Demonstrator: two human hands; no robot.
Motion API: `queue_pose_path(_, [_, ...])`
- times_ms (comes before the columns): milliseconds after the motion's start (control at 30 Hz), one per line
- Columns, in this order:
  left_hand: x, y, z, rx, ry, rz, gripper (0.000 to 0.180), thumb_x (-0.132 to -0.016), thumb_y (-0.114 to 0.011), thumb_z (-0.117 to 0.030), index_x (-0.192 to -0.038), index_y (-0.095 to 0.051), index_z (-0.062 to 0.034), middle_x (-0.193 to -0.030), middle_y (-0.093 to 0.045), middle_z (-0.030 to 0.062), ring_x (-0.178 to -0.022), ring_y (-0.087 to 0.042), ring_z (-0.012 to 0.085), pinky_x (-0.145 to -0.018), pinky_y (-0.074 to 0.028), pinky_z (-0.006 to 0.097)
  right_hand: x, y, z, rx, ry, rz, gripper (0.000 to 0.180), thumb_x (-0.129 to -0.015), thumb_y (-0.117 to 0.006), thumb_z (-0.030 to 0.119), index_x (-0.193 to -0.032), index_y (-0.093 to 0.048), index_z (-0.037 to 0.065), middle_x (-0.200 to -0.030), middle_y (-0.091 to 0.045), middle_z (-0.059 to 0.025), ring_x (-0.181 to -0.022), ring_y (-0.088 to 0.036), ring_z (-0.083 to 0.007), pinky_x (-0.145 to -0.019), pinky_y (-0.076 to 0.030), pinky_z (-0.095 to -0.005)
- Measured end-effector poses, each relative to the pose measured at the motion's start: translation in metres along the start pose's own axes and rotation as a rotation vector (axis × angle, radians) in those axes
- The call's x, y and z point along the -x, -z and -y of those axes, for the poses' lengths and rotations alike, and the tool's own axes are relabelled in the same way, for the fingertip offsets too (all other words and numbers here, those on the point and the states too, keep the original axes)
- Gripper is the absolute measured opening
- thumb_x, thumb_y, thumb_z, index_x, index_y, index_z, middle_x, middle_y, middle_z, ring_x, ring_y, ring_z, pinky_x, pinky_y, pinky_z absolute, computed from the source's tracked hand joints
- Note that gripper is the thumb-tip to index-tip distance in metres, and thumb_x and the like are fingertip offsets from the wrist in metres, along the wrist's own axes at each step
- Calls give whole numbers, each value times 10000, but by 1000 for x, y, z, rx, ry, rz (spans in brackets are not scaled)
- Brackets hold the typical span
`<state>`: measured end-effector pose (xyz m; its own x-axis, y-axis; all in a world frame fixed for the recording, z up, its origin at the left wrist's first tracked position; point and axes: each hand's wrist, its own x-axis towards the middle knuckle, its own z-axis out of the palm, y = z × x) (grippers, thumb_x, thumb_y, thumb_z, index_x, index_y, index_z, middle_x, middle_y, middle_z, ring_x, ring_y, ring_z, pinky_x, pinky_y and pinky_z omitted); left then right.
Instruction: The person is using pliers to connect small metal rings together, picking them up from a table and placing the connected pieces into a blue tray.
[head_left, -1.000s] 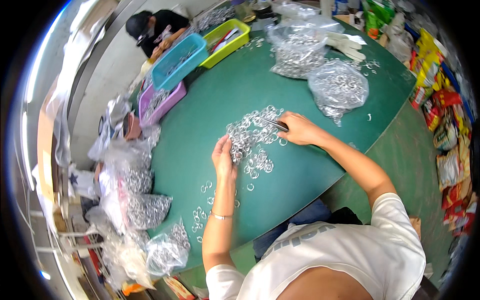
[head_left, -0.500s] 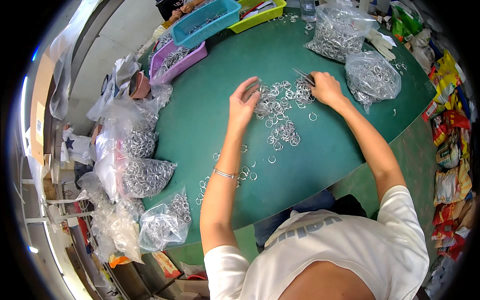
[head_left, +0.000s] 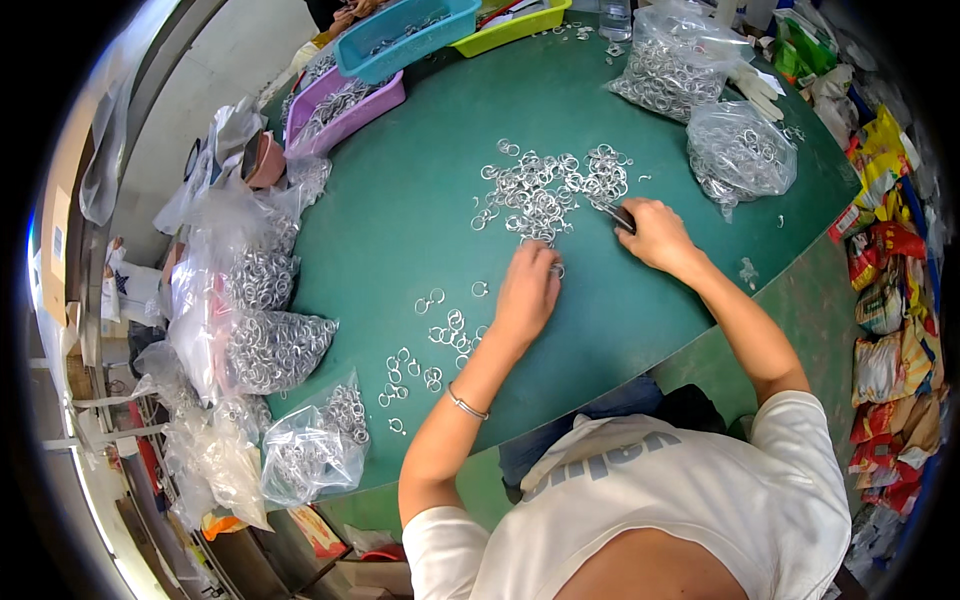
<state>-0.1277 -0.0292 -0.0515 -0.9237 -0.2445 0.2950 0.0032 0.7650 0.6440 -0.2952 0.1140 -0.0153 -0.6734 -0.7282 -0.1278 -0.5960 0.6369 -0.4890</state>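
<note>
Left hand [head_left: 527,292] flat, palm down, on the green desk [head_left: 400,220] a little below centre of the frame, fingers loosely together, fingertips touching a small ring at the lower edge of the pile of metal rings [head_left: 545,188]; nothing clearly gripped. Right hand [head_left: 652,234] just to the right of it, closed around a small dark tool [head_left: 619,216], whose tip points up-left into the pile. Pile spread loosely above both hands, in the upper middle of the frame. Scattered single rings [head_left: 430,350] lying to the left of the left forearm, well apart from the pile. Thin silver bracelet [head_left: 466,405] on the left wrist.

Further out: two clear bags of rings [head_left: 738,150] at upper right, one nearer the far edge. Purple tray [head_left: 345,105], blue tray [head_left: 405,35] and yellow-green tray [head_left: 515,20] along the top edge, rings visible in the purple and blue ones. More filled plastic bags [head_left: 270,345] piled along the left edge of the desk. Colourful packets [head_left: 885,300] on the right side of the frame.
</note>
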Motion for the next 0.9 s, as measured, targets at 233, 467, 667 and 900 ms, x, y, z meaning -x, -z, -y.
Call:
queue_pose_path(233, [-30,27,8,1319,536,-259,389,-835,-457,26,-1221,-422,-10,-1289,-399,153,-1140,-462,251,-817,-453,299,-5,-10,2,-759,8,229,117,-742,-584,88,-820,-573,2,-632,-575,-48,-476,-437,-81,-425,-332,-245])
queue_pose_path(467, [-35,41,14,733,365,-237,392,-849,-456,3,-1239,-429,-22,-1287,-414,143,-1142,-462,263,-829,-475,352,16,-14,44,-926,30,446,72,-784,-579,74,-784,-565,3,-660,-602,-63,-448,-413,-52,-396,-301,-210])
queue_pose_path(667, [48,41,-4,-194,321,-49,290,-759,-581,-30,-1047,-554,-13,-1145,-474,161,-1043,-465,331,-845,-374,405,29,-48,76,-727,163,416,83,-790,-560,45,-813,-564,-34,-630,-595,-73,-606,-591,-120,-570,-442,-261])
queue_pose_path(900, [101,56,15,-571,290,-232,287,-755,-571,-42,-1042,-562,-29,-1194,-438,142,-1089,-425,318,-884,-324,406,23,-29,77,-103,204,190,153,-739,-615,137,-855,-566,51,-804,-605,-138,-782,-579,-338,-654,-446,-435])
